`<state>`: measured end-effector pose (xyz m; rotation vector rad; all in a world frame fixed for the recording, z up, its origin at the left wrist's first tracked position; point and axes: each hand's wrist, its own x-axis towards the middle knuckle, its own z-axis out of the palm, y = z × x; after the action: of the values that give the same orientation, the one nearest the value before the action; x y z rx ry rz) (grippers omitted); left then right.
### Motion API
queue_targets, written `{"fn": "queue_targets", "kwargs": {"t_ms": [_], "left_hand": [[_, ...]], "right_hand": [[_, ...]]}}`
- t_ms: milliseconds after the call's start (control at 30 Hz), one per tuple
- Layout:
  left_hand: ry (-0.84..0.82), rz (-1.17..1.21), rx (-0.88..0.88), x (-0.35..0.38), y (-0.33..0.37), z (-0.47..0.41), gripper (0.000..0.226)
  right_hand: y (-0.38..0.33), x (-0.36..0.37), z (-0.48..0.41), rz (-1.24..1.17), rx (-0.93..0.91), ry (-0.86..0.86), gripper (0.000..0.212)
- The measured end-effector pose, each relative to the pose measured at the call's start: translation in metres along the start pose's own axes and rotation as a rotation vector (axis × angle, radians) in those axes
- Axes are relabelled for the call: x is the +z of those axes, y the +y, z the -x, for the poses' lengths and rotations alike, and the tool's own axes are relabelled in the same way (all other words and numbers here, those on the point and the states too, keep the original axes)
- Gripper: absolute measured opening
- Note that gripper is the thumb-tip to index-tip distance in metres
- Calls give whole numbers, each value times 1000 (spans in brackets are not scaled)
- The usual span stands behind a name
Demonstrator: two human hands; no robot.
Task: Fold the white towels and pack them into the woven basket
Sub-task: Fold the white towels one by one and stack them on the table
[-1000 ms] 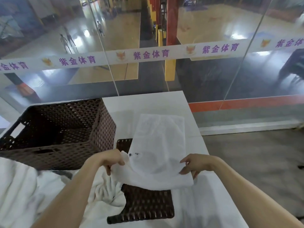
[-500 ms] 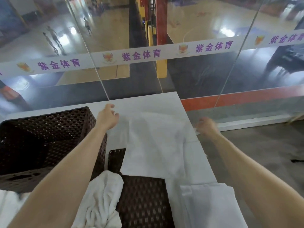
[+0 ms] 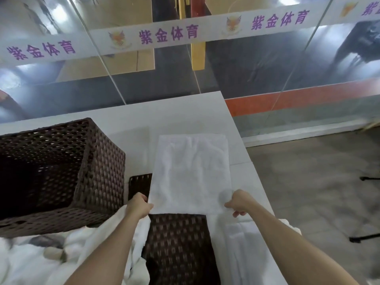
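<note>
A white towel lies flat as a folded rectangle on the white table, its near end over a flat brown woven lid. My left hand pinches the towel's near left corner. My right hand pinches its near right corner. The big brown woven basket stands at the left, open and dark inside, with nothing visible in it.
A heap of loose white towels lies at the near left, in front of the basket. More white cloth lies under my right forearm. A glass wall stands behind the table. The table's right edge drops to a grey floor.
Both hands went out to the towel's far end, then came back to its near corners. The towel now lies as a flatter, neater rectangle. The view has tilted downward.
</note>
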<state>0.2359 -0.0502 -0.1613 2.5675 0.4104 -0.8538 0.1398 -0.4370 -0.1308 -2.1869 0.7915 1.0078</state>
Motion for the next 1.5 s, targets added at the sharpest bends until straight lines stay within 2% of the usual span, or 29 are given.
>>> {"fn": "queue_targets", "kwargs": {"t_ms": [100, 200, 333, 433, 533, 600, 667, 733, 800, 833, 933, 1033, 1100, 1200, 1500], "left_hand": [[-16, -40, -49, -2, -10, 3, 18], [-45, -3, -100, 3, -17, 4, 27], [-107, 173, -121, 0, -19, 5, 20], [-12, 393, -41, -17, -9, 21, 24], [61, 540, 180, -34, -4, 37, 31], [56, 552, 270, -44, -3, 49, 27], [54, 583, 289, -51, -5, 60, 29], [22, 580, 317, -55, -10, 73, 35], [-8, 516, 364, -55, -17, 85, 45], [-10, 481, 378, -55, -21, 90, 42], [-36, 332, 397, -61, -36, 104, 10], [-47, 145, 429, -77, -48, 105, 52], [-32, 133, 440, -85, -49, 107, 51], [-32, 268, 441, -84, -43, 95, 67], [178, 235, 371, -63, 11, 49, 52]], "right_hand": [[0, 0, -1, -39, 23, -55, 13], [-1, 0, 1, -163, 53, -72, 19], [0, -7, 7, -329, 48, -60, 26], [0, -15, 18, -524, -97, 101, 34], [-1, -18, 33, -673, -371, 233, 17], [0, -19, 44, -700, -457, 242, 13], [1, -17, 52, -629, -477, 213, 30], [2, -11, 62, -405, -507, 261, 46], [4, -5, 67, -222, -547, 373, 39], [7, -4, 68, -160, -564, 430, 30], [18, -6, 75, -17, -618, 498, 12], [31, -12, 88, -21, -659, 414, 8], [33, -14, 96, -44, -628, 338, 12], [28, -14, 91, -44, -591, 288, 13], [-4, -22, 29, -132, -445, 257, 8]]}}
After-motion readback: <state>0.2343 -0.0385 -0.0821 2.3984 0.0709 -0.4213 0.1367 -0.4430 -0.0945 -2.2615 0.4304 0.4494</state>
